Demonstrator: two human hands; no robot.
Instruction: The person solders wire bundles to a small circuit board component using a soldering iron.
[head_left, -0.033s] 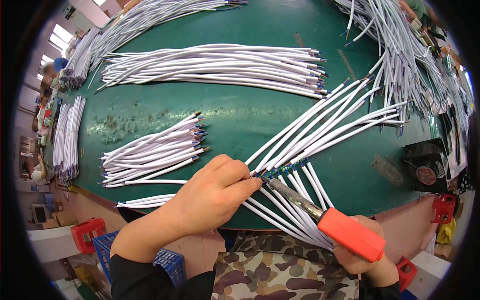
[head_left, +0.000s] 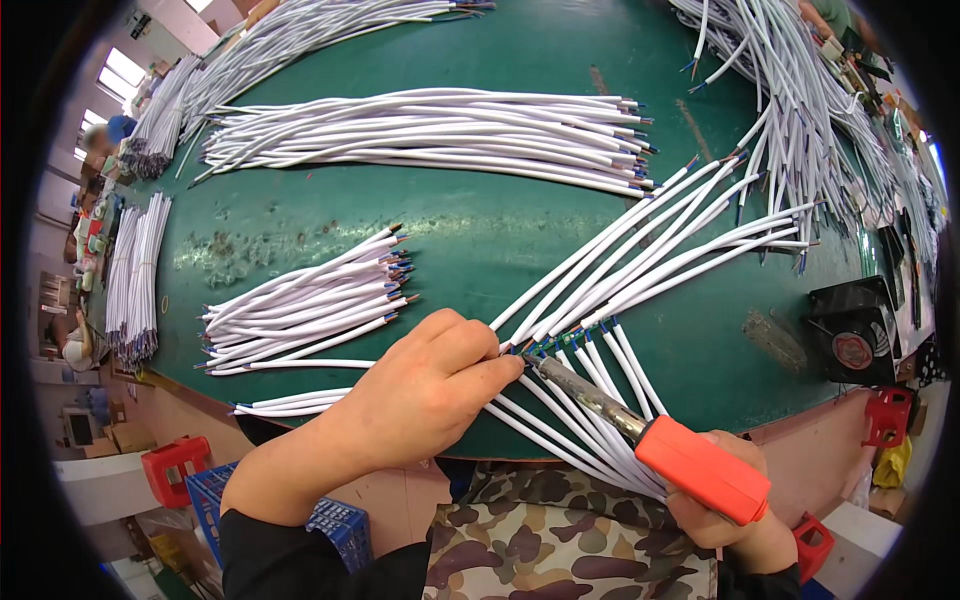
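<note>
Pressing thumb and forefinger together, the worker's left hand [head_left: 425, 390] closes at the left end of a narrow green circuit strip [head_left: 570, 338] — whether on a wire or on the board's own edge, I cannot tell from where I stand. The right hand [head_left: 705, 522] is wrapped around the red handle of a soldering iron [head_left: 660, 445], its metal barrel slanting up and leftward so that the tip sits right beside those left fingertips. The strip lies just to the right of the left hand's pinch, its long axis rising gently toward the right; the left hand is the nearer one, while the right stands off by the whole barrel.

White cables spread from both sides of the strip: an upper group [head_left: 640, 250] reaches up and right across the green table [head_left: 480, 240], a lower group [head_left: 580, 430] slopes down toward the camouflage cloth [head_left: 570, 560]. Farther out, short cables [head_left: 310, 300] lie beyond the left forearm, a longer bundle [head_left: 420, 130] past those, and a black fan [head_left: 848, 330] stands at the right.

Some of it is hard to make out — the iron's very tip blurs into dark clutter, the left fingers cover the strip's end, and the lower cables vanish behind the red handle.
</note>
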